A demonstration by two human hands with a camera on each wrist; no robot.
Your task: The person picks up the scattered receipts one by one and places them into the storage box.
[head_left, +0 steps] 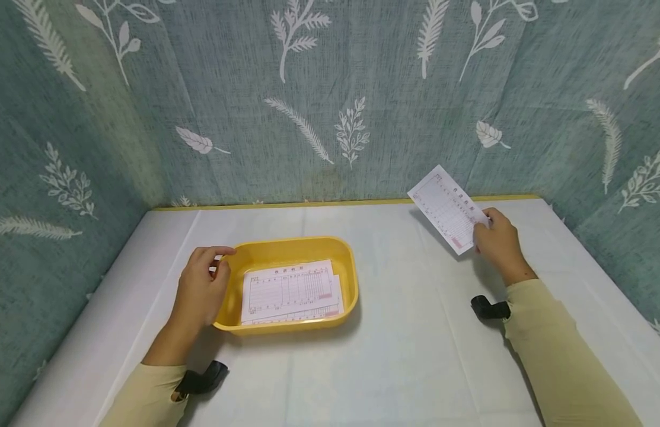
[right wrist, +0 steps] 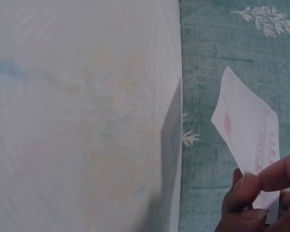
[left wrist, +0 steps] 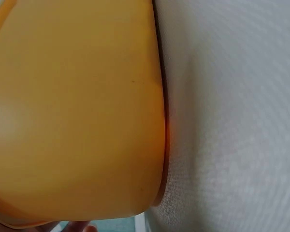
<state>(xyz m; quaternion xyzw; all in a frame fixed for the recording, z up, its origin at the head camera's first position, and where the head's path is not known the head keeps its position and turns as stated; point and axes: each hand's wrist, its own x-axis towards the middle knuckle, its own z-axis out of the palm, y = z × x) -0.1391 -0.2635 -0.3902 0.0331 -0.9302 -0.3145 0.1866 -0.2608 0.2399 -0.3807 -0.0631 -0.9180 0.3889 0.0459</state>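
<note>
My right hand (head_left: 499, 243) pinches a white printed form slip (head_left: 447, 207) at its lower right corner, holding it tilted above the far right of the table. In the right wrist view, thumb and fingers (right wrist: 244, 191) nip the edge of the same slip (right wrist: 253, 125). Over on the left, my left hand (head_left: 200, 284) grips the left end of a yellow plastic basin (head_left: 356, 279) by its rim, index finger over the edge. Several similar printed slips (head_left: 287, 290) lie overlapping inside it. The basin's side (left wrist: 77, 111) fills much of the left wrist view, leaving most of that hand hidden.
A white cloth (head_left: 404, 356) covers the table beneath the basin. Behind and at both sides hangs a green leaf-patterned curtain (head_left: 362, 71), with a yellow strip (head_left: 287, 205) along the table's back edge. Black wrist mounts (head_left: 490, 308) stick out from both sleeves.
</note>
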